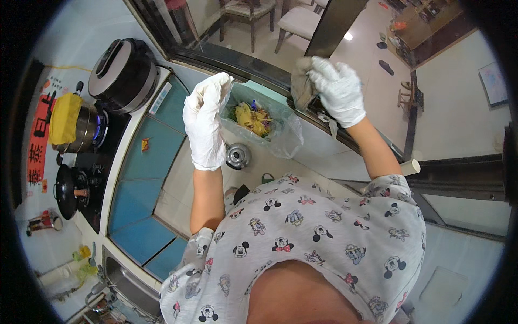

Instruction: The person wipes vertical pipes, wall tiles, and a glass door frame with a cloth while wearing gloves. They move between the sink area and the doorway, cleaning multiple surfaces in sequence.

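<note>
My right hand (339, 92), in a white glove, presses a grey-brown cloth (302, 85) against the dark frame (259, 67) of a glass sliding door. My left hand (207, 121), also gloved in white, is raised with its fingers curled, and nothing shows in it. Just beyond it in view is a clear plastic bag (285, 133) lining a bin, with yellow and green food scraps (251, 118) inside. Whether the left hand touches the bag cannot be told.
On the left counter are a rice cooker (121, 77), a pot (87, 123) over a blue flame with a yellow cloth (64, 117), and a black lidded pan (66, 190). A metal kettle (238, 156) stands on the floor. Chairs (299, 21) show through the glass.
</note>
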`<action>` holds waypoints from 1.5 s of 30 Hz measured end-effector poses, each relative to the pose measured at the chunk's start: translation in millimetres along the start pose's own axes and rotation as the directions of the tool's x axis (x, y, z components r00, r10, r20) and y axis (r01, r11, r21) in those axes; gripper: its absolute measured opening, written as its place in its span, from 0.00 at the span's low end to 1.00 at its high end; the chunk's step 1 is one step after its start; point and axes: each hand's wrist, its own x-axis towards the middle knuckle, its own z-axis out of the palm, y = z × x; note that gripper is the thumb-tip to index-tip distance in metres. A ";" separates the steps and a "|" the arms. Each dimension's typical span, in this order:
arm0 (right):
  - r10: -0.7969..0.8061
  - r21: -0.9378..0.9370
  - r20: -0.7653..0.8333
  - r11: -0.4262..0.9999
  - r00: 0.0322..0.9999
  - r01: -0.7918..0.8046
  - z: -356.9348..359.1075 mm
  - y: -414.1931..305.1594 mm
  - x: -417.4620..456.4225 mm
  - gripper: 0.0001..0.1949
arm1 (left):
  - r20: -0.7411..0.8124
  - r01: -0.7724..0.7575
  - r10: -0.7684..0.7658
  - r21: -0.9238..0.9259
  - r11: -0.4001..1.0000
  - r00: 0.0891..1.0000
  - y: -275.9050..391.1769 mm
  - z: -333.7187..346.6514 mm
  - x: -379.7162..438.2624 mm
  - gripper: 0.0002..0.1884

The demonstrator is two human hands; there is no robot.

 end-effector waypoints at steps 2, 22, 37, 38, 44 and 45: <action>-0.016 -0.053 -0.033 0.998 0.999 0.014 -4.3 0.5 5.7 0.14 | 0.007 0.046 -0.046 -0.017 0.999 0.999 -5.5 -7.7 15.9 0.15; 0.931 0.780 0.366 -0.303 0.007 -0.548 97.5 -198.5 9.0 0.20 | 0.698 0.577 -0.626 0.366 0.730 0.348 -99.4 -71.3 79.7 0.24; 0.955 0.951 0.253 -0.274 -0.153 -0.142 169.2 -146.4 -2.2 0.16 | 0.538 0.748 -0.745 0.284 0.600 0.393 -147.9 -27.6 68.9 0.35; 0.954 0.951 0.245 -0.272 -0.175 -0.151 174.9 -146.6 -2.4 0.18 | 0.532 0.677 -0.722 0.330 0.658 0.442 -165.9 -32.6 67.4 0.32; 0.985 0.742 0.070 -0.159 -0.160 -0.651 208.8 -148.4 6.9 0.25 | 0.563 0.464 -0.631 0.430 0.775 0.534 -172.6 -54.7 102.1 0.20; 0.989 0.651 -0.017 -0.099 -0.145 -0.753 213.6 -151.6 16.0 0.26 | 0.575 0.496 -0.629 0.395 0.773 0.523 -173.4 -59.2 111.5 0.20</action>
